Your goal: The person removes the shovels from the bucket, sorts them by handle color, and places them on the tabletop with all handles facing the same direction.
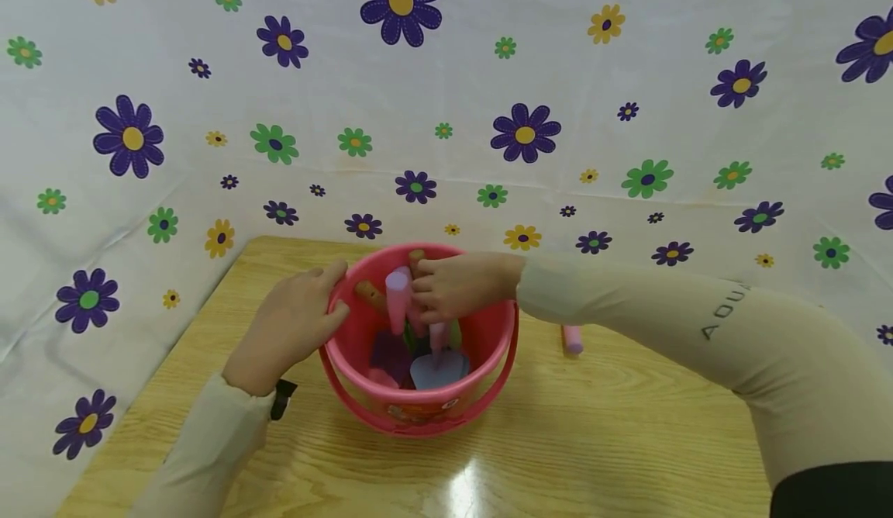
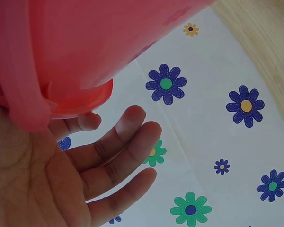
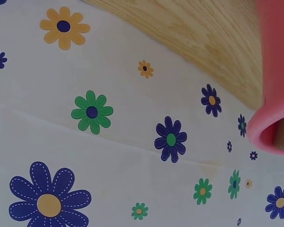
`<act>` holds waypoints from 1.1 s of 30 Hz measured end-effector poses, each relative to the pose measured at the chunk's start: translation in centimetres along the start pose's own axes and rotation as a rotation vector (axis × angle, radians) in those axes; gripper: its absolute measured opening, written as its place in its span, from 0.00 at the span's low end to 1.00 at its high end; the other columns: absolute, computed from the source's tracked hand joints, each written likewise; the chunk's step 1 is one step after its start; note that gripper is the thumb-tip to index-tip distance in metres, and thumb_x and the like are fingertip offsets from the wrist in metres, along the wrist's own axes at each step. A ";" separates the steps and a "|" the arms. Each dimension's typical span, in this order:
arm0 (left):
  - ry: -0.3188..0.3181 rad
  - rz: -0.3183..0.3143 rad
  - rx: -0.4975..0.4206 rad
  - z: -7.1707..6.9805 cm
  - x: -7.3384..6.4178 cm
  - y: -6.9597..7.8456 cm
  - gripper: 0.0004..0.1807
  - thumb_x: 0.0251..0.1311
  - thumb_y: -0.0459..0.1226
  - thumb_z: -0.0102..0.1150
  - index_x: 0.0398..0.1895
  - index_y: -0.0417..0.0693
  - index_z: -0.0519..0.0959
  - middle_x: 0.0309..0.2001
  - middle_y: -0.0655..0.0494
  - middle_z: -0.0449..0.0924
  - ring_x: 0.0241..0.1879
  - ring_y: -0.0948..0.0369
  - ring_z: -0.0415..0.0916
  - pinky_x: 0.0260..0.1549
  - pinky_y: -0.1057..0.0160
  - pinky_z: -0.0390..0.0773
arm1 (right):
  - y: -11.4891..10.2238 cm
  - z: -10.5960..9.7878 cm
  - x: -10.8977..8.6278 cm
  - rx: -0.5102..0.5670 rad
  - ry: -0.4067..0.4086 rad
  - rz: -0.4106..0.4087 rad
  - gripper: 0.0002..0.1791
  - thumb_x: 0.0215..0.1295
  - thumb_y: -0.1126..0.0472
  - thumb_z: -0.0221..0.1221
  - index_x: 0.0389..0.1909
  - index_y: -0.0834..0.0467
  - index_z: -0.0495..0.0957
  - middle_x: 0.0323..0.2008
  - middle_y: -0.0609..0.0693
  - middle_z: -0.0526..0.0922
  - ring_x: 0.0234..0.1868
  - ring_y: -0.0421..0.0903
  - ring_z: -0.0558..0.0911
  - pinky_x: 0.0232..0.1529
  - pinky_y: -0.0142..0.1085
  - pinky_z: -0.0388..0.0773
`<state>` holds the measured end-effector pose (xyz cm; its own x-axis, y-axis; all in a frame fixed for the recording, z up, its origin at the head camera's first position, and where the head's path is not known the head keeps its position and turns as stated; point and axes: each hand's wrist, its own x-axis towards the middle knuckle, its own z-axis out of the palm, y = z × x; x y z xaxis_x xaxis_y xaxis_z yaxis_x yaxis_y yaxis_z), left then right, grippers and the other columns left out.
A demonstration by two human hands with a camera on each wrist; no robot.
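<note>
A pink bucket (image 1: 498,355) with a pink carry handle (image 1: 418,427) stands on the table. My left hand (image 1: 293,324) holds its left rim, thumb over the inside; in the left wrist view the other fingers (image 2: 118,156) curl loosely below the rim. My right hand (image 1: 460,285) reaches into the bucket with bent fingers among upright handles, beside a pink handle (image 1: 397,293) and a brown handle (image 1: 371,296). Whether it grips one is hidden. Under it lies a light blue blade-like piece (image 1: 438,371). The right wrist view shows the bucket rim (image 3: 258,127) but not the hand.
A pink stick-like piece (image 1: 573,340) lies on the wooden table (image 1: 614,417), right of the bucket and partly behind my right forearm. A white flower-patterned cloth (image 1: 446,76) hangs behind and to the left of the table.
</note>
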<state>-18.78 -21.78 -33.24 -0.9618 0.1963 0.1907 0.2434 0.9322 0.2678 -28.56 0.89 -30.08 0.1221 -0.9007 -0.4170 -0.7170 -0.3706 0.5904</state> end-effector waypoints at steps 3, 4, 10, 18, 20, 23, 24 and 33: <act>0.002 0.004 0.001 0.0 0.0 0.0 0.09 0.57 0.37 0.48 0.40 0.45 0.68 0.22 0.54 0.69 0.22 0.59 0.67 0.21 0.66 0.65 | 0.1 -0.1 -0.4 0.018 0.007 0.014 0.19 0.63 0.54 0.57 0.55 0.48 0.72 0.54 0.49 0.79 0.57 0.48 0.74 0.63 0.44 0.65; 0.003 0.006 0.002 0.0 0.0 0.0 0.08 0.57 0.37 0.48 0.40 0.45 0.68 0.22 0.54 0.69 0.22 0.59 0.66 0.21 0.66 0.65 | 0.2 -0.1 -0.6 0.022 0.005 0.019 0.19 0.64 0.54 0.57 0.55 0.48 0.72 0.54 0.49 0.79 0.57 0.48 0.74 0.63 0.43 0.65; 0.008 0.008 0.008 0.0 0.1 0.0 0.08 0.57 0.37 0.47 0.39 0.45 0.67 0.22 0.54 0.69 0.22 0.60 0.66 0.21 0.66 0.64 | 0.8 -0.5 -2.0 0.009 0.012 0.030 0.17 0.65 0.55 0.55 0.54 0.50 0.72 0.51 0.49 0.79 0.54 0.46 0.74 0.57 0.40 0.68; 0.006 0.001 0.005 0.1 0.1 0.0 0.07 0.57 0.37 0.47 0.38 0.46 0.67 0.21 0.54 0.68 0.22 0.60 0.65 0.21 0.65 0.63 | 1.1 -1.3 -3.9 -0.004 -0.001 0.088 0.19 0.64 0.56 0.57 0.56 0.52 0.72 0.51 0.50 0.78 0.54 0.46 0.73 0.61 0.45 0.69; 0.005 -0.001 0.003 0.2 0.1 0.0 0.07 0.57 0.37 0.47 0.38 0.46 0.67 0.21 0.54 0.68 0.22 0.60 0.66 0.21 0.65 0.64 | 1.2 -1.5 -4.5 -0.014 -0.004 0.108 0.19 0.65 0.56 0.56 0.56 0.53 0.72 0.52 0.50 0.78 0.55 0.46 0.73 0.61 0.45 0.69; 0.005 -0.002 0.005 0.2 0.1 0.0 0.07 0.57 0.37 0.47 0.38 0.46 0.67 0.21 0.54 0.68 0.22 0.60 0.66 0.21 0.65 0.64 | 1.2 -1.8 -5.6 -0.015 -0.009 0.153 0.20 0.64 0.56 0.57 0.57 0.53 0.72 0.53 0.50 0.78 0.56 0.47 0.73 0.60 0.45 0.69; 0.004 -0.003 0.003 0.2 0.1 0.0 0.07 0.57 0.38 0.47 0.38 0.46 0.67 0.21 0.54 0.69 0.22 0.60 0.66 0.21 0.65 0.64 | 1.3 -2.0 -6.0 -0.009 -0.008 0.171 0.20 0.64 0.56 0.57 0.57 0.54 0.72 0.53 0.50 0.78 0.56 0.47 0.73 0.60 0.45 0.69; -0.011 -0.016 -0.012 0.1 0.1 0.1 0.08 0.58 0.38 0.47 0.40 0.46 0.67 0.23 0.54 0.70 0.23 0.60 0.67 0.22 0.66 0.66 | 1.3 -3.2 -10.5 0.018 0.068 0.378 0.19 0.62 0.56 0.58 0.53 0.54 0.71 0.47 0.50 0.79 0.49 0.48 0.75 0.55 0.44 0.71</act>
<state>-18.86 -21.61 -33.32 -0.9668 0.1851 0.1764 0.2298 0.9314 0.2822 -28.60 9.10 -22.69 -0.1077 -0.9863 -0.1250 -0.7322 -0.0063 0.6810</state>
